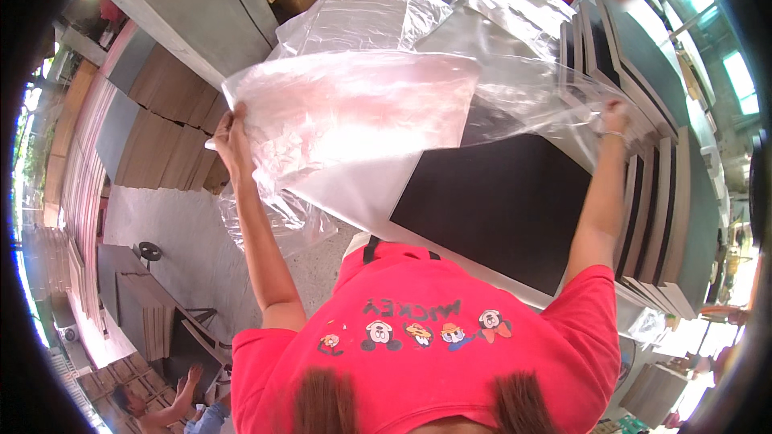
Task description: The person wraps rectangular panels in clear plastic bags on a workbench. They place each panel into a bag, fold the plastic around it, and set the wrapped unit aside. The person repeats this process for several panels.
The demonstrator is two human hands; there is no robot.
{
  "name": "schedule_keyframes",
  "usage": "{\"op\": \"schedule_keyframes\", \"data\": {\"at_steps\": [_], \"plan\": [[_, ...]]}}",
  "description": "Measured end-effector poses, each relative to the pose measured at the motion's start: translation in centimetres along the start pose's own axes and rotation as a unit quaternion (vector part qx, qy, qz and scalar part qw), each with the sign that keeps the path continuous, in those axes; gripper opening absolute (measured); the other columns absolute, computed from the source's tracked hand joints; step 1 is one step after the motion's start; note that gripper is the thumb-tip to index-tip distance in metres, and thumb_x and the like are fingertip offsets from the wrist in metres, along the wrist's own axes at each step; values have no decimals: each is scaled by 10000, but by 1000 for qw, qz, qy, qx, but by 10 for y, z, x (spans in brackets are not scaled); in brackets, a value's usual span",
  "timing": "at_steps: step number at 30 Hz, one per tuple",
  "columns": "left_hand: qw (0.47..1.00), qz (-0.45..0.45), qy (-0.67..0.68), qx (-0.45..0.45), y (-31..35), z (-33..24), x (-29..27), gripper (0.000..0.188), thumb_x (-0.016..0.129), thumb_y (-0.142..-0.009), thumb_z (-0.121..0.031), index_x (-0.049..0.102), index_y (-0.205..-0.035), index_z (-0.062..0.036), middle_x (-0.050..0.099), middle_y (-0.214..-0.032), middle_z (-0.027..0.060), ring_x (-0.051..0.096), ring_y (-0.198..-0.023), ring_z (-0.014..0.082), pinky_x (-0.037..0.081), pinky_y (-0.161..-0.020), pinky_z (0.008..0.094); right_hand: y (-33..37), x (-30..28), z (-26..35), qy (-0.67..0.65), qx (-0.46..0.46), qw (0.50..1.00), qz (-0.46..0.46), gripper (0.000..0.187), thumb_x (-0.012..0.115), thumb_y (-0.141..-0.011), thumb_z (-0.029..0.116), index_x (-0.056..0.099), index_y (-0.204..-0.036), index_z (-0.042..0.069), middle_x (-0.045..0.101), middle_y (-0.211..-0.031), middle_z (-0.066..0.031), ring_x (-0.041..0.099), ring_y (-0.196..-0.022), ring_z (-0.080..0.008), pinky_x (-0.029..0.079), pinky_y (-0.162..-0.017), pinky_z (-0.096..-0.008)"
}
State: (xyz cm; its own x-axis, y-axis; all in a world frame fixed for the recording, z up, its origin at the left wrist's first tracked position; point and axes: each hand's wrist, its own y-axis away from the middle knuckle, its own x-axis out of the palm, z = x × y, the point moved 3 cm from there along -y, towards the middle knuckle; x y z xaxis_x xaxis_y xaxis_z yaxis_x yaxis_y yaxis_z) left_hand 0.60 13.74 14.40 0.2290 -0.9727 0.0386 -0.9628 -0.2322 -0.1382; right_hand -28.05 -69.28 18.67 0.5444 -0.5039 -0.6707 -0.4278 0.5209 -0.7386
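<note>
A red shirt (pixel 426 273) and some brown hair (pixel 326 403) are seen closest. A clear plastic sheet (pixel 362 104) is held up between the two hands. One edge is pinched by the left hand (pixel 232 135), and the other end seems to be pinched by the right hand (pixel 615 119), though its fingertips cannot be seen well. The sheet could be ripped if it were pulled too hard from both sides. It could also be snagged by the corners of the stacked boards (pixel 655 213) just beside the right hand. The sheet looks thin, shiny and crinkly, and it can be seen through in parts. A bright white glow is made on it by the light. A flat black board (pixel 498 209) is seen lower down, between the hands; whether it is touched by the plastic cannot be told.
</note>
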Motion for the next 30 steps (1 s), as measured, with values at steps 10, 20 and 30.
{"op": "schedule_keyframes", "data": {"at_steps": [10, 20, 30], "plan": [[848, 7, -530, 14, -22, 109, -44, 558, 646, -790, -468, 588, -1171, -64, 619, -1124, 197, 574, -1057, 347, 439, -879, 452, 27, -108, 87, -200, 10, 974, -109, 565, 593, -890, 342, 412, -1235, -67, 463, -1247, -237, 463, -1155, -356, 390, -964, -421], [851, 165, -492, 79, 0, 10, -37, 284, 667, -828, -241, 663, -1049, -64, 662, -959, 159, 643, -855, 260, 481, -688, 385, 248, -89, 208, 39, 97, 988, 113, 507, 662, -825, 302, 493, -1278, 148, 419, -1339, -207, 376, -1256, -399, 304, -969, -595], [724, 377, -561, 138, -11, 99, -29, 896, 761, -649, -523, 421, -1382, -137, 373, -1376, 125, 581, -1079, 331, 497, -895, 447, 284, -52, 527, -358, -316, 753, 453, 1087, 831, -564, 405, 229, -1464, 312, 98, -1544, -137, 22, -1414, -406, 114, -1107, -601]]}}
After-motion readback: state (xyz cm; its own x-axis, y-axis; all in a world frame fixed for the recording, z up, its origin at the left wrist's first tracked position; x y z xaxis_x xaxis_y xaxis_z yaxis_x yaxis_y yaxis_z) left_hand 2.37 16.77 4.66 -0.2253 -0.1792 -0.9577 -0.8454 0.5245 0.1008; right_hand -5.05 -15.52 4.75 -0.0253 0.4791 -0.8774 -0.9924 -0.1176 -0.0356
